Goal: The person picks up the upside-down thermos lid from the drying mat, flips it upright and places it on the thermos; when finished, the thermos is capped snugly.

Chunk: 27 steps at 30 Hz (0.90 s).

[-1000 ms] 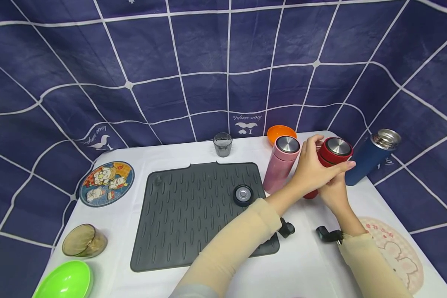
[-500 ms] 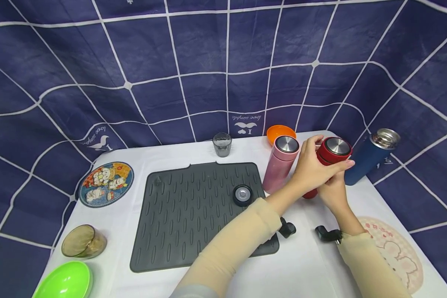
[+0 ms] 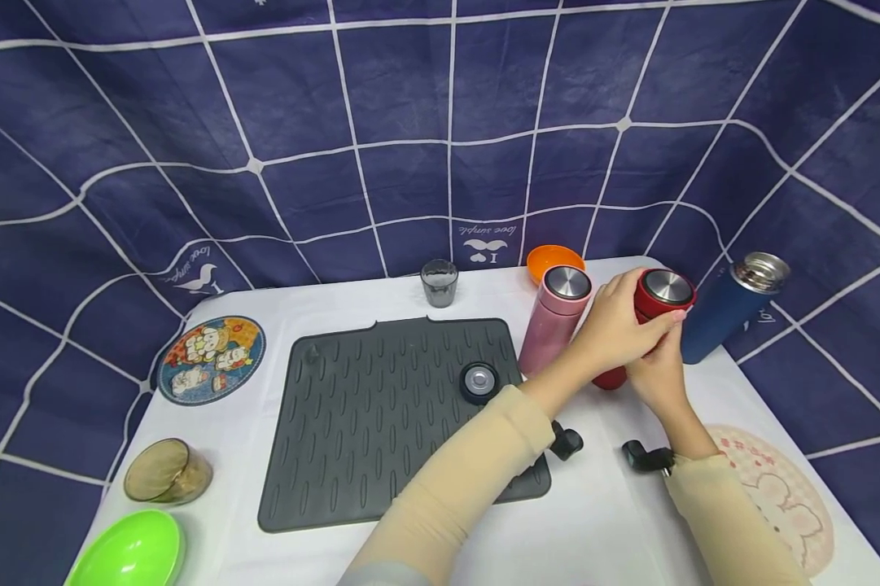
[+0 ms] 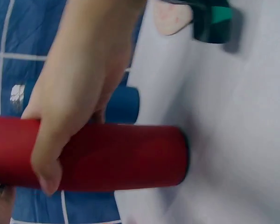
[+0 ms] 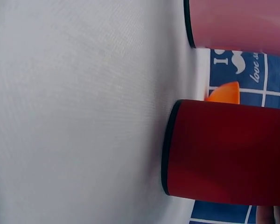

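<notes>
A red thermos point(image 3: 611, 378) stands on the white table at the right, its silver-topped lid point(image 3: 667, 287) in place. My left hand point(image 3: 621, 321) grips it up at the lid, thumb across the near side and fingers round the left. Lower down, my right hand point(image 3: 656, 381) holds the red body; the left wrist view shows this right hand point(image 4: 74, 93) with its thumb wrapped over the thermos point(image 4: 126, 156). Most of both hands' fingers are hidden behind the thermos. In the right wrist view the thermos base point(image 5: 166, 149) is close to the tabletop.
A pink thermos point(image 3: 549, 338) stands just left, a lidless blue one point(image 3: 721, 313) just right. An orange bowl point(image 3: 549, 259) and grey glass point(image 3: 440, 285) are behind. A black lid point(image 3: 479, 382) lies on the dark mat point(image 3: 359, 423). An amber glass point(image 3: 167, 472) and green bowl point(image 3: 133, 553) sit left.
My left hand has turned slightly about the lid: its thumb tip has drawn back left and its fingers lie closer together. The right hand stays where it was on the red thermos.
</notes>
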### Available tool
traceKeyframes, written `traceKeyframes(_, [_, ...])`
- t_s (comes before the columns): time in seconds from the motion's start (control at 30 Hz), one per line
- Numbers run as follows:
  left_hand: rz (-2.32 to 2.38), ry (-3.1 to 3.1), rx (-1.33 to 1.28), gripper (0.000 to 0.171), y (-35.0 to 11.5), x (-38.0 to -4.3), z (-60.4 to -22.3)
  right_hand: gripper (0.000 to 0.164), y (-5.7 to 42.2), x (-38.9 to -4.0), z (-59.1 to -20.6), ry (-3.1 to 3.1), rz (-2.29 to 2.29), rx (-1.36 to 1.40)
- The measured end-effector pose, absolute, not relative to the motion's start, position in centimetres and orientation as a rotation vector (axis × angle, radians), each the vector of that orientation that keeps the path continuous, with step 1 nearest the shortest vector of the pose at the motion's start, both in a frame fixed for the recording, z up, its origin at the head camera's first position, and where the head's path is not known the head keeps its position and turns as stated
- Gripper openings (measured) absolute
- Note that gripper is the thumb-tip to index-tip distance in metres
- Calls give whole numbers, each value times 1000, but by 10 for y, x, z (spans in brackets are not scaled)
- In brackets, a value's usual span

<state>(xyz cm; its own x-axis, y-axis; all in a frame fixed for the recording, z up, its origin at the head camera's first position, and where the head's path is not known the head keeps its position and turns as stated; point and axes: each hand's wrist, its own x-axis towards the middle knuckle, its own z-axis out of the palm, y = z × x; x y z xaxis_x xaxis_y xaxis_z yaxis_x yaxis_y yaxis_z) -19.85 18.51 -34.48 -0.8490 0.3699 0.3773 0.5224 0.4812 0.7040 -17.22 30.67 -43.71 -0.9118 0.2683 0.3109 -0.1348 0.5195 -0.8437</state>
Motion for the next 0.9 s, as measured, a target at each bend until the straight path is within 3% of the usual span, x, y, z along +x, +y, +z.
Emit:
traceKeyframes(0.17, [-1451,-2495,-509,79,196,-190,-346,64,307,-173,-439,-2309,1363,-64])
traceKeyframes(0.5, [-1370,-2521,-758,63,190,-200,-348,80,307,-172,-436,-2348,1393,-128])
traceKeyframes(0.8, [-1381,-2560,-506,77,201,-191,-335,73,306,-171,-441,-2315,1385,-112])
traceKeyframes(0.9, [-1314,-2588,-527,72,199,-194,-333,78,304,-172,-437,-2332,1375,-118])
